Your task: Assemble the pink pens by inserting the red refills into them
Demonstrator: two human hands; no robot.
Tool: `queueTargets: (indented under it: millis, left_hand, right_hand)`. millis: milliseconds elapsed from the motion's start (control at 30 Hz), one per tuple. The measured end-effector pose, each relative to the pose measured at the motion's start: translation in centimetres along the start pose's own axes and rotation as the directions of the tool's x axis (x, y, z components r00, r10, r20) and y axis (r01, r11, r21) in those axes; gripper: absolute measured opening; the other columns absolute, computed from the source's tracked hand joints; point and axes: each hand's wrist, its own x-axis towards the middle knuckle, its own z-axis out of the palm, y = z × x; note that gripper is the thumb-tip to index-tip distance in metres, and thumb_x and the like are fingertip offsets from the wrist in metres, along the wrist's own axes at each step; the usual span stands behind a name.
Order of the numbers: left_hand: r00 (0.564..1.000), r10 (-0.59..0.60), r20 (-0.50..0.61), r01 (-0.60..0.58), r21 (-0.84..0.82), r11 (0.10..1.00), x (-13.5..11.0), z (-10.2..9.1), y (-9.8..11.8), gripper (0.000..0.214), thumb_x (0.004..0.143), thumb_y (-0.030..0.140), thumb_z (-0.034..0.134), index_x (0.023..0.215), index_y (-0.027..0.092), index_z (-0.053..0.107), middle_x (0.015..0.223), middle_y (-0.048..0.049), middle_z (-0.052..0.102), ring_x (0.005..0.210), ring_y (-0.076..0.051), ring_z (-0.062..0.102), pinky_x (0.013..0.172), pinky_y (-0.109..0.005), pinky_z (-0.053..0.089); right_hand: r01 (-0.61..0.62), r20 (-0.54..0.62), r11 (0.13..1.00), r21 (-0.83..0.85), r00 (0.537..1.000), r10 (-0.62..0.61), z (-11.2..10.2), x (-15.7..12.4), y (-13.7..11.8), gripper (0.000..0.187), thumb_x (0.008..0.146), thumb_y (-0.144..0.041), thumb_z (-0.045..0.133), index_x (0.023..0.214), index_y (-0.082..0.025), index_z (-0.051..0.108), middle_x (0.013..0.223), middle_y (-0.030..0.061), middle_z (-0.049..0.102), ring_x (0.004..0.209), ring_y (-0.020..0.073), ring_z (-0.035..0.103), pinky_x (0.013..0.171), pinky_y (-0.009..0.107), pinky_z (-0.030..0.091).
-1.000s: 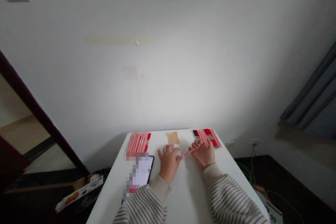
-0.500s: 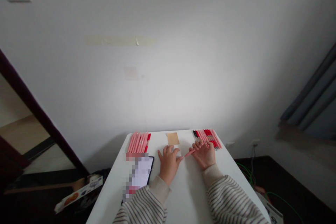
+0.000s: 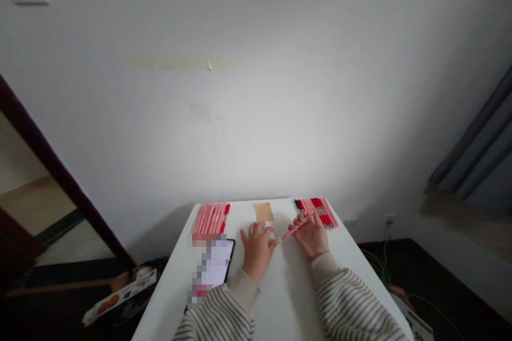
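Note:
Palm turned up, my right hand (image 3: 314, 240) has its fingers closed round a slim pink pen (image 3: 295, 228). The pen slants across the fingers, its lower end pointing toward my left hand (image 3: 257, 251). That left hand is over the white table (image 3: 276, 298) with fingers spread, its thumb a short gap from the pen's end. Just beyond the right hand lies a row of pink, red and black pens (image 3: 320, 212). On the far left, another row of mostly pink pens (image 3: 210, 217) lies side by side.
A tan paper square (image 3: 264, 211) is on the table beyond my left hand. The phone (image 3: 216, 264), partly pixelated, lies left of that hand. A pale wall (image 3: 256, 133) rises behind the table. Green cables (image 3: 374, 264) run along the floor at right.
The fingers and thumb of my right hand have shifted, and more of the pink pen shows across them. My left hand has barely moved.

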Motion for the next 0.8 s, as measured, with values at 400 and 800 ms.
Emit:
queueTargets:
  millis: [400, 800]
  left_hand:
    - [0.998, -0.044, -0.048, 0.050, 0.132, 0.990, 0.1, 1.0, -0.8, 0.046, 0.088, 0.047, 0.041, 0.129, 0.027, 0.050, 0.143, -0.0088, 0.044, 0.135, -0.032, 0.028, 0.106, -0.064, 0.023]
    - [0.997, -0.043, -0.063, 0.051, 0.133, 0.990, -0.1, -0.1, -0.1, 0.041, 0.085, 0.045, 0.049, 0.122, 0.027, 0.053, 0.127, -0.0065, 0.054, 0.119, -0.029, 0.040, 0.103, -0.056, 0.027]
  right_hand:
    - [0.070, -0.098, 0.984, -0.165, 0.991, -0.087, -1.3, 1.0, 0.7, 0.027, 0.074, -0.047, 0.070, 0.091, -0.027, 0.063, 0.075, -0.0047, 0.060, 0.064, 0.0097, 0.055, 0.066, 0.030, 0.051]
    - [0.167, -0.138, 0.937, -0.308, 0.966, -0.217, -0.9, 0.8, 0.9, 0.026, 0.074, -0.048, 0.069, 0.091, -0.029, 0.065, 0.074, -0.0046, 0.063, 0.077, 0.0129, 0.059, 0.085, 0.043, 0.054]
